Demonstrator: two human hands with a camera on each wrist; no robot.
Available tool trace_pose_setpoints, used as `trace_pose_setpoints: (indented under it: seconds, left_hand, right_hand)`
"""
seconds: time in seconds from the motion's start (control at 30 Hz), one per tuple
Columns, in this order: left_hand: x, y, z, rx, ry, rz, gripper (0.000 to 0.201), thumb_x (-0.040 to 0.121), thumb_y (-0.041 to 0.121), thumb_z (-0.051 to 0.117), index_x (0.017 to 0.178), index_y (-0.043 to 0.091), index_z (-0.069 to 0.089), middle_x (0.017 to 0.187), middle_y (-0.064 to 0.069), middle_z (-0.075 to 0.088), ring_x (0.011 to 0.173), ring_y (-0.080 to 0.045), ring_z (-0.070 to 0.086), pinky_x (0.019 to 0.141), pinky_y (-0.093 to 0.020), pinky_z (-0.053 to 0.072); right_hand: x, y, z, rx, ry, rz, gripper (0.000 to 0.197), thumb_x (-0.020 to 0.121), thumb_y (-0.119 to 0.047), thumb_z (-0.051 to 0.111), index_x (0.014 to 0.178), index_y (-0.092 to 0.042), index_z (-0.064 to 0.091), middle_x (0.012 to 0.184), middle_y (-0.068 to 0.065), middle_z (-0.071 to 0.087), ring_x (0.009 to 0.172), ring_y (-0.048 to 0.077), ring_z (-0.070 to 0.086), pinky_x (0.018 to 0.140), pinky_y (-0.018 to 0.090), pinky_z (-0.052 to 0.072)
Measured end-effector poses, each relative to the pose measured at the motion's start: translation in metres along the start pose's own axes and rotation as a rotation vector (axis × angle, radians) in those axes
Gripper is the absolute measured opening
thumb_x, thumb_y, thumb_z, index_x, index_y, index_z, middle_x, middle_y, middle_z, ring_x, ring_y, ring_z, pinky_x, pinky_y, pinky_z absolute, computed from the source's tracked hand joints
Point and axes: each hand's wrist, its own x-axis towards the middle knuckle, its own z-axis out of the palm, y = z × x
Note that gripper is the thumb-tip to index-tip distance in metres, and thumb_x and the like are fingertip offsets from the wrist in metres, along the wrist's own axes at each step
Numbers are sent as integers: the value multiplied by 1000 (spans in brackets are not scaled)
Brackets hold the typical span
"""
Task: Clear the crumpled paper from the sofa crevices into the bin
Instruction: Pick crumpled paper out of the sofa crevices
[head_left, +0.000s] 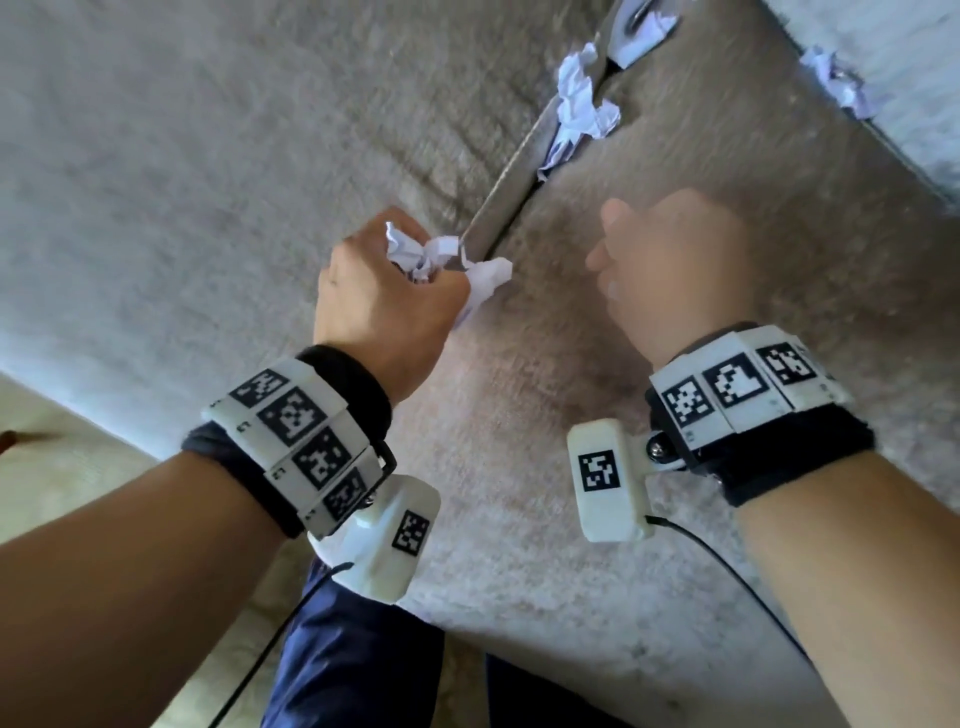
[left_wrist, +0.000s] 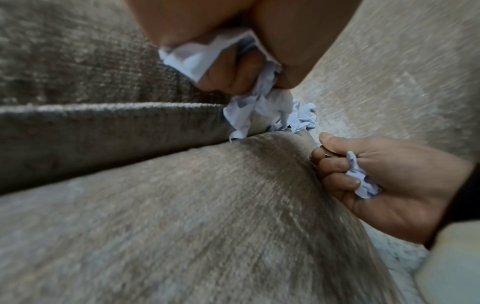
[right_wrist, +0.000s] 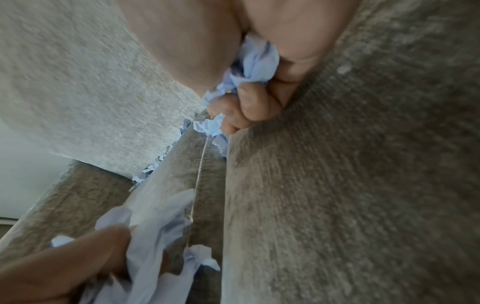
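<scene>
White crumpled paper (head_left: 431, 257) fisted in left hand (head_left: 384, 301), another wad (left_wrist: 361, 181) clenched in right hand (head_left: 670, 270). More paper (head_left: 579, 111) wedged up crevice (head_left: 498, 218); better binned before regrabbing.

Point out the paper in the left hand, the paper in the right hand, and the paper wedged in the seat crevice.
paper in the left hand (head_left: 415, 252), head view, crumpled top above the fingers
paper in the right hand (left_wrist: 362, 182), left wrist view, wad below the curled fingers
crevice paper (head_left: 579, 101), head view, middle of wad

Pale floor (head_left: 62, 467) (tiled, perhaps) — soft daylight.
</scene>
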Motion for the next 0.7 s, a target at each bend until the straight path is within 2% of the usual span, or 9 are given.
trace_pose_setpoints:
  seconds: [0.07, 0.13, 0.2, 0.27, 0.37, 0.47, 0.57, 0.63, 0.7]
  left_hand:
    - [-2, 2, -2, -11, 19, 29, 33, 66, 43, 65, 57, 20, 44, 51, 14, 50, 56, -13, 55, 55, -36, 47]
    - [-3, 2, -2, -1, 14, 50, 26, 74, 38, 63, 57, 23, 50, 59, 10, 63, 63, -10, 66, 56, -37, 52]
    - [-3, 0, 1, 23, 27, 66, 30, 76, 44, 74, 62, 22, 60, 59, 7, 65, 57, -3, 62, 53, -27, 50]
    - [-2, -2, 3, 42, 30, 73, 38, 72, 47, 80, 60, 20, 56, 52, 12, 56, 47, -2, 49, 47, -15, 37]
    - [2, -2, 7, 62, -2, 31, 33, 74, 35, 77, 60, 16, 54, 55, 9, 58, 53, -6, 54, 54, -20, 38]
    - [4, 4, 9, 38, -25, 10, 31, 76, 26, 71, 51, 27, 52, 54, 21, 58, 76, -3, 71, 65, -22, 42]
    - [6, 18, 11, 37, -53, 29, 31, 80, 25, 69, 54, 30, 52, 55, 23, 57, 73, 5, 66, 63, -14, 41]
    - [11, 21, 13, 34, -36, 40, 12, 80, 28, 68, 72, 22, 64, 74, 12, 71, 79, -7, 70, 62, -22, 49]
    - [12, 31, 16, 54, -32, 52, 20, 76, 31, 61, 85, 13, 63, 88, -2, 76, 84, -19, 72, 70, -38, 59]
  right_hand:
    - [1, -1, 0, 10, 1, 3, 27, 93, -31, 58, 73, -19, 45, 60, -1, 69, 44, 15, 57, 52, 30, 45]
    - [1, -1, 0, -9, 8, -8, 27, 92, -32, 59, 72, -19, 46, 59, -1, 68, 44, 16, 58, 52, 32, 48]
    - [2, 0, 0, -20, 8, -11, 26, 91, -34, 59, 73, -19, 46, 60, -2, 69, 47, 17, 60, 54, 37, 53]
    - [2, 1, -1, -40, 8, -16, 25, 90, -36, 60, 76, -18, 50, 62, -4, 69, 51, 16, 63, 60, 44, 57]
    - [3, 1, -3, -39, 5, -20, 22, 89, -33, 63, 83, -14, 54, 64, -5, 70, 53, 14, 65, 63, 48, 58]
    - [5, 1, -8, -17, -4, -6, 20, 90, -31, 61, 86, -13, 54, 66, -3, 70, 53, 15, 64, 64, 48, 58]
    - [5, -1, -15, -16, -6, -14, 26, 93, -35, 57, 80, -11, 56, 60, -2, 67, 51, 16, 62, 63, 45, 57]
    - [7, 1, -19, 2, 10, -15, 36, 94, -38, 53, 67, -15, 50, 53, 0, 61, 45, 16, 56, 57, 39, 52]
    - [8, 3, -21, 48, 46, -16, 47, 91, -47, 50, 62, -11, 42, 52, 10, 53, 44, 25, 50, 52, 40, 48]
